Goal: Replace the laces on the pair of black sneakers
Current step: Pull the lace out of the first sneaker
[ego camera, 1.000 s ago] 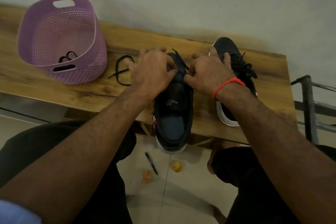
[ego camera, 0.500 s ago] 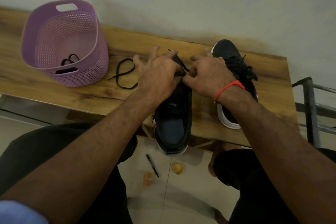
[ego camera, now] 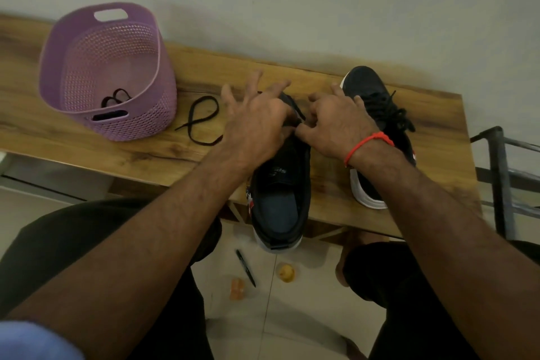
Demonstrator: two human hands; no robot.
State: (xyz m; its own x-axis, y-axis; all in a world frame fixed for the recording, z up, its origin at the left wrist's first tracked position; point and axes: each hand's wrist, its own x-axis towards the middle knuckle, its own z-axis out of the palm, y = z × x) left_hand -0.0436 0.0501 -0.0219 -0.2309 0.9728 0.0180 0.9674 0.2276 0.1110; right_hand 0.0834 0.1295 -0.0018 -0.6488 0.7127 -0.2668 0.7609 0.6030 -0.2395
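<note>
Far left on the wooden bench (ego camera: 87, 149): lilac basket (ego camera: 159, 73), tipped a little, a dark lace coil (ego camera: 117, 98) lying in its bottom. Just right of it, flat on the wood, a loose black lace (ego camera: 201, 121) looped and trailing toward the middle, no longer brushing the left wrist as it did a second ago.

Centre now: left hand (ego camera: 257, 123) over the near sneaker (ego camera: 279, 184), which sits heel toward the body and overhangs the bench edge. Outer fingers (ego camera: 226, 96) splayed wide and lifted, where a second ago bunched low over the tongue; thumb and forefinger side tucked against the eyelet row, seemingly pinching a lace end, though the pinch itself hidden behind the knuckles. Looks like a pull-through just made, so threading apparently advancing one eyelet.

Right hand (ego camera: 336, 123), red thread band (ego camera: 369, 142) at the wrist, fingers curled close at the same spot, nipping what appears to be the lace (ego camera: 296, 109) standing up between the two hands; exact grip hard to tell.

Further right, second sneaker (ego camera: 377, 114) partly under the right forearm, already fully laced and knotted. Half the pair seemingly done, this one mid-lacing.

Below on the floor tiles: pen (ego camera: 245, 267), two small orange bits
</note>
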